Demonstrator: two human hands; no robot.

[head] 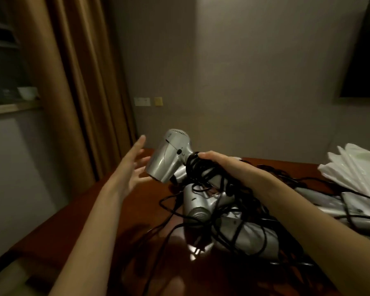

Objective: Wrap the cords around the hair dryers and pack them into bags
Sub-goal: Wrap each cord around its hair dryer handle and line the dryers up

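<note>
The left hand (pixel 130 167) hangs with fingers spread, holding nothing, at nine o'clock of the raised hair dryer (pixel 169 159). The right hand (pixel 218 165) grips its handle over the wound cord (pixel 195 167) (looks nearly finished). Best to tuck the cord's end before reaching the bags (pixel 355 167) at three o'clock.

A dark reddish-brown polished wooden table (pixel 120 210) carries everything. A heap of silver plastic hair dryers (pixel 239 229) lies on it right of centre, tangled in loose black power cords (pixel 169 205) that trail across the wood toward the near edge. At the far right rests a pile of translucent white plastic bags (pixel 355 167).
</note>
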